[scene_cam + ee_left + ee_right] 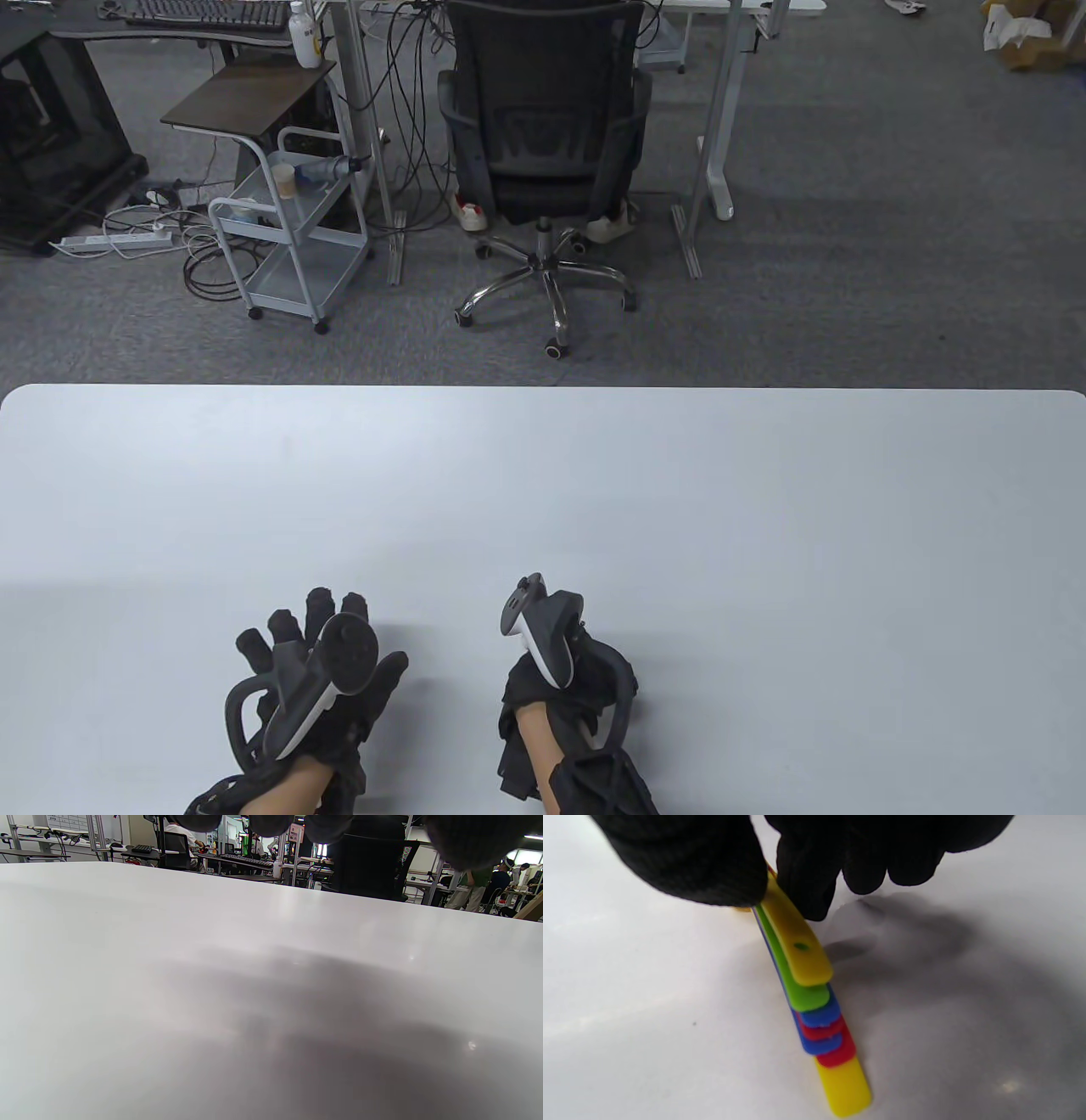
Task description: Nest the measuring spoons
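In the right wrist view a stack of nested measuring spoons (814, 1014) lies on the white table, handles fanned toward the camera: yellow on top, then green, blue, red, blue, red and a long yellow one at the bottom. My right hand (772, 889) pinches the stack near the bowl end between thumb and fingers; the bowls are hidden behind the glove. In the table view the right hand (564, 679) sits near the table's front edge and hides the spoons. My left hand (318, 671) rests flat on the table, fingers spread, holding nothing.
The white table (679, 509) stretches away ahead of both hands. Beyond its far edge stand an office chair (543, 161), a small wheeled cart (288, 229) and desk legs on grey carpet.
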A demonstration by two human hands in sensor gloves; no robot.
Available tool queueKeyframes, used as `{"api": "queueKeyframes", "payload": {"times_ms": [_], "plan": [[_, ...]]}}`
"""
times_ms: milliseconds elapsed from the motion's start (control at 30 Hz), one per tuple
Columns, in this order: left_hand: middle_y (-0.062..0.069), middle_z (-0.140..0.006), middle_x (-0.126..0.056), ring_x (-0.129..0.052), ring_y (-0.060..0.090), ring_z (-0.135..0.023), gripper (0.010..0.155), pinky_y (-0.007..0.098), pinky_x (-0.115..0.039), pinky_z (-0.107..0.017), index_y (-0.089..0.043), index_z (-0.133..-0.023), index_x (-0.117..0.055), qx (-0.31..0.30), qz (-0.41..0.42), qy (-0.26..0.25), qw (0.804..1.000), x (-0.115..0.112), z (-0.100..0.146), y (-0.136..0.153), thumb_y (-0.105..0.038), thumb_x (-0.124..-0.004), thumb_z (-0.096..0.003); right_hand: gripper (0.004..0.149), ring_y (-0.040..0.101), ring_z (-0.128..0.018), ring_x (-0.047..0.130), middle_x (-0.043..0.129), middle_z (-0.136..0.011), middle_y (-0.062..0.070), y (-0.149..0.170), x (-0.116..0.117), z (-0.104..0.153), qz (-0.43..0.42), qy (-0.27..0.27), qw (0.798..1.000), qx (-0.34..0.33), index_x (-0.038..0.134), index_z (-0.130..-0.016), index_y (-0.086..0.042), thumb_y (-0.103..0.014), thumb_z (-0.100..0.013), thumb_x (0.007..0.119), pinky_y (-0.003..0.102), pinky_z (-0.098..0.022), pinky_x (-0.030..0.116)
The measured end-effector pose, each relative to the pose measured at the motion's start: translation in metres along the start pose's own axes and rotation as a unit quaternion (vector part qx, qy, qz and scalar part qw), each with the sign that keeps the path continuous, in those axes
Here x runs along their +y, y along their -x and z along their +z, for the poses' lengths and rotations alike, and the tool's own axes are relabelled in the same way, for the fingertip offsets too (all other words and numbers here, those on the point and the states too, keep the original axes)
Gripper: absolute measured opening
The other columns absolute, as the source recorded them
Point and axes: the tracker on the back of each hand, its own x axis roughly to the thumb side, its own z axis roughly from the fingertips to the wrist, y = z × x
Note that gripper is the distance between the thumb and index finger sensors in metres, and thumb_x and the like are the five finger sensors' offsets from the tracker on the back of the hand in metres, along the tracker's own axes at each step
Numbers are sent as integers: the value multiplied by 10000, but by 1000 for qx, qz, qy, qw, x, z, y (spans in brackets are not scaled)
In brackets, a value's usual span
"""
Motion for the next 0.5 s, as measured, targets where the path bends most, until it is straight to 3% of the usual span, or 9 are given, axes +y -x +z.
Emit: {"api": "queueKeyframes", "payload": {"times_ms": [400, 500], "plan": [[69, -1270, -479, -525, 576, -1150, 861, 764, -275, -760, -313, -1159, -558, 0, 1, 2, 1000, 0, 0, 0, -710, -777, -427, 462, 648, -951, 645, 620, -1154, 345, -1, 0, -3, -3, -6, 1000, -4, 847, -805, -56, -395, -496, 791, 729, -646, 551], [71, -1270, -479, -525, 577, -1150, 859, 764, -275, -760, -313, -1158, -561, 0, 1, 2, 1000, 0, 0, 0, -708, -778, -428, 521, 650, -954, 639, 604, -1160, 351, -1, 0, -4, -7, -8, 1000, -7, 836, -851, -33, -416, -503, 776, 731, -647, 545]]}}
